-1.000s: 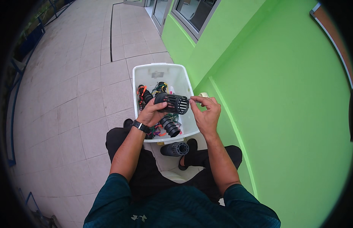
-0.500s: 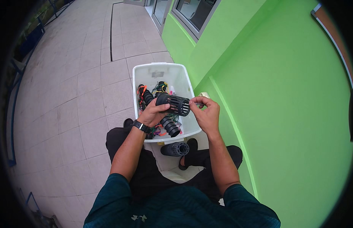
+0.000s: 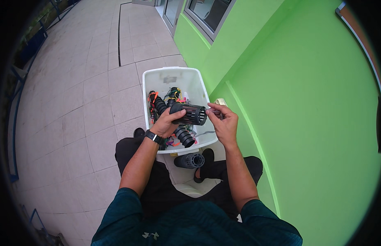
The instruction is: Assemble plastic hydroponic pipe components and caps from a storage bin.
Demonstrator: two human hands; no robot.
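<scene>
Brace the black slotted cup (image 3: 191, 114) over the white bin (image 3: 185, 78) with your left hand (image 3: 166, 124) wrapped round one end, and work gently at the other, where your right hand (image 3: 226, 125) pinches a thin pale strip (image 3: 213, 110).

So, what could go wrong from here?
The black slotted cylinder could drop onto the ribbed tubes in the white bin if the left grip loosens. The right grip seems to pinch a thin item by the cylinder's open end; it might slip loose. The gray slotted cylinder beside the right shoe could get nudged by that foot.
</scene>
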